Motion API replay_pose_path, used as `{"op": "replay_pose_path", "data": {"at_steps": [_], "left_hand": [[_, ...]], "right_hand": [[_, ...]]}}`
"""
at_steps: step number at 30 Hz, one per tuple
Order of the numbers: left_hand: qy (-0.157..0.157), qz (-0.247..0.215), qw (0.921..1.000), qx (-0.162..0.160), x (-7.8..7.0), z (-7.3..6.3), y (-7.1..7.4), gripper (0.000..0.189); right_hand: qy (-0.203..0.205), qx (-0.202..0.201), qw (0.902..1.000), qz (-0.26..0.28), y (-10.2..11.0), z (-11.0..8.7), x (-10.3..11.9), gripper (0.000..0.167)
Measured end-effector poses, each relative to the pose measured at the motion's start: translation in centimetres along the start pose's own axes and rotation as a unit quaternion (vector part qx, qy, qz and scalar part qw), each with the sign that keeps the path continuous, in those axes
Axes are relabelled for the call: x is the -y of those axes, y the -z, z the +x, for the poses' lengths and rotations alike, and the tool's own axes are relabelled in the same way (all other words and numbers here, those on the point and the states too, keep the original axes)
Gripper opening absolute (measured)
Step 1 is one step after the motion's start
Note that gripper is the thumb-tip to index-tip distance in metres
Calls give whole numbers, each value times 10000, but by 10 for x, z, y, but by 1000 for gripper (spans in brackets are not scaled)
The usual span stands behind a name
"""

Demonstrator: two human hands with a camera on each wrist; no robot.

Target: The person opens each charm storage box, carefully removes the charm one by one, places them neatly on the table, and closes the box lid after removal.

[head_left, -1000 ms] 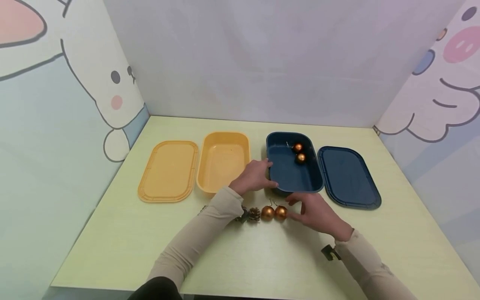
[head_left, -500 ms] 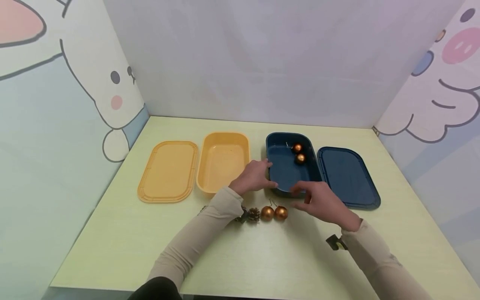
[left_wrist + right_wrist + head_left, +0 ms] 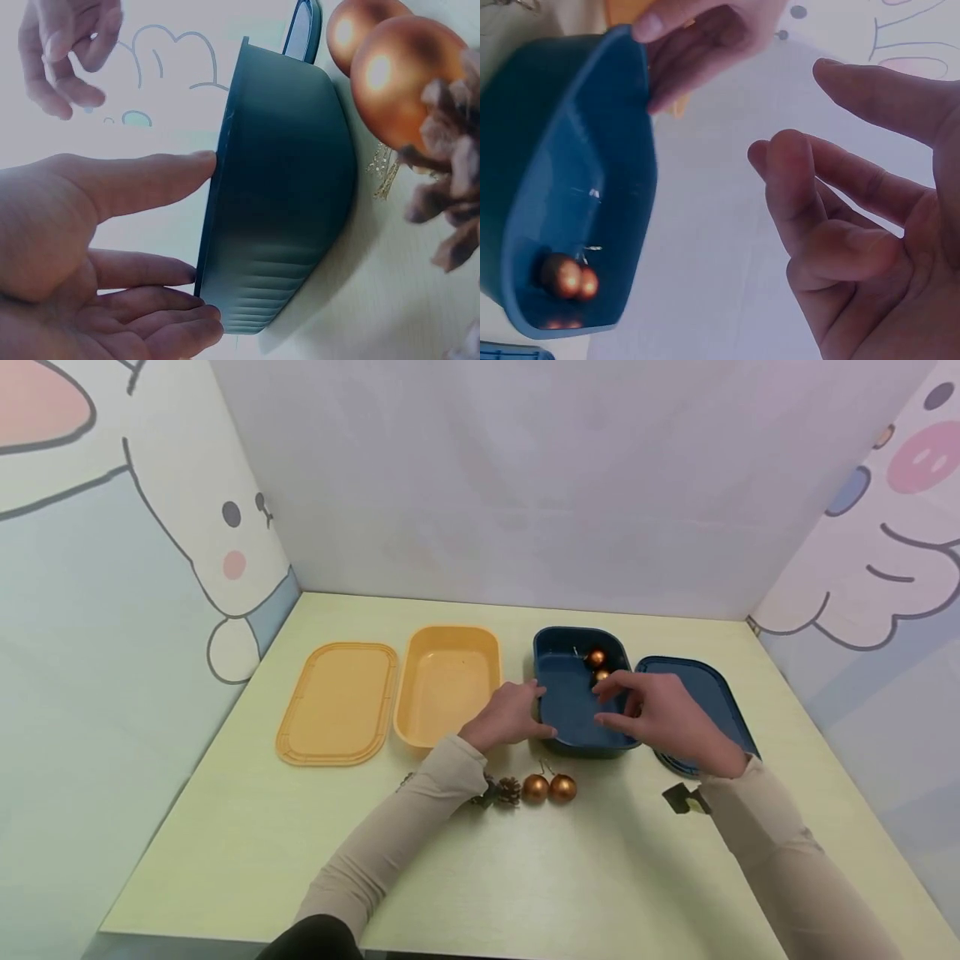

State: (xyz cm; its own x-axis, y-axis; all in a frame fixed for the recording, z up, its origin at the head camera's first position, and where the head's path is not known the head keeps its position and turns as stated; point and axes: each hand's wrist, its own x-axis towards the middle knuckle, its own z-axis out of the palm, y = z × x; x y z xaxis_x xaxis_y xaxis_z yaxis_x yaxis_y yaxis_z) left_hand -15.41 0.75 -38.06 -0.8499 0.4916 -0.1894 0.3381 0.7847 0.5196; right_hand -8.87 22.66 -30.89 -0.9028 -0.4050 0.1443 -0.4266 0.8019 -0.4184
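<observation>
My left hand (image 3: 510, 718) rests at the near left corner of the dark blue plastic box (image 3: 573, 710), its thumb and fingertips on the rim. In the left wrist view, the thumb (image 3: 150, 180) and fingers lie nearly straight against that rim. Over the box's right side hovers my right hand (image 3: 660, 714), with thumb and bent fingers apart and nothing between them, as the right wrist view shows. Two copper-coloured baubles (image 3: 568, 277) lie inside the box at its far right. Two more baubles (image 3: 549, 788) with hooks sit on the table in front of it.
Pine cones (image 3: 508, 790) lie left of the table baubles, partly behind my left sleeve. A yellow box (image 3: 448, 685) and its yellow lid (image 3: 337, 703) stand to the left. A dark blue lid (image 3: 712, 702) lies to the right, partly covered by my right hand. Walls enclose the table (image 3: 465, 877).
My right hand has moved away from the table baubles, up and rightward to over the blue box. The left hand has stayed at the rim, and the baubles have not moved.
</observation>
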Motion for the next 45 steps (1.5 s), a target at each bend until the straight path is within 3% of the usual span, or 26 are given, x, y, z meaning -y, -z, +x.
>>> {"op": "replay_pose_path", "data": {"at_steps": [9, 15, 23, 32, 45], "left_hand": [[-34, 20, 10000, -58, -1, -1, 1, 78], [31, -16, 10000, -24, -2, -2, 0, 78], [-27, 43, 10000, -34, -3, -2, 0, 79], [-8, 65, 9999, -82, -3, -4, 1, 79], [-91, -55, 9999, -72, -1, -3, 1, 78]], "right_hand": [[-227, 277, 9992, 174, 16, 31, -10, 25], [-908, 692, 9929, 344, 6, 59, -38, 31], [-1488, 963, 9838, 267, -11, 84, -67, 35], [-1655, 1023, 9807, -211, -20, 101, -79, 35], [-2210, 1100, 9677, -507, -37, 111, -90, 26]]}}
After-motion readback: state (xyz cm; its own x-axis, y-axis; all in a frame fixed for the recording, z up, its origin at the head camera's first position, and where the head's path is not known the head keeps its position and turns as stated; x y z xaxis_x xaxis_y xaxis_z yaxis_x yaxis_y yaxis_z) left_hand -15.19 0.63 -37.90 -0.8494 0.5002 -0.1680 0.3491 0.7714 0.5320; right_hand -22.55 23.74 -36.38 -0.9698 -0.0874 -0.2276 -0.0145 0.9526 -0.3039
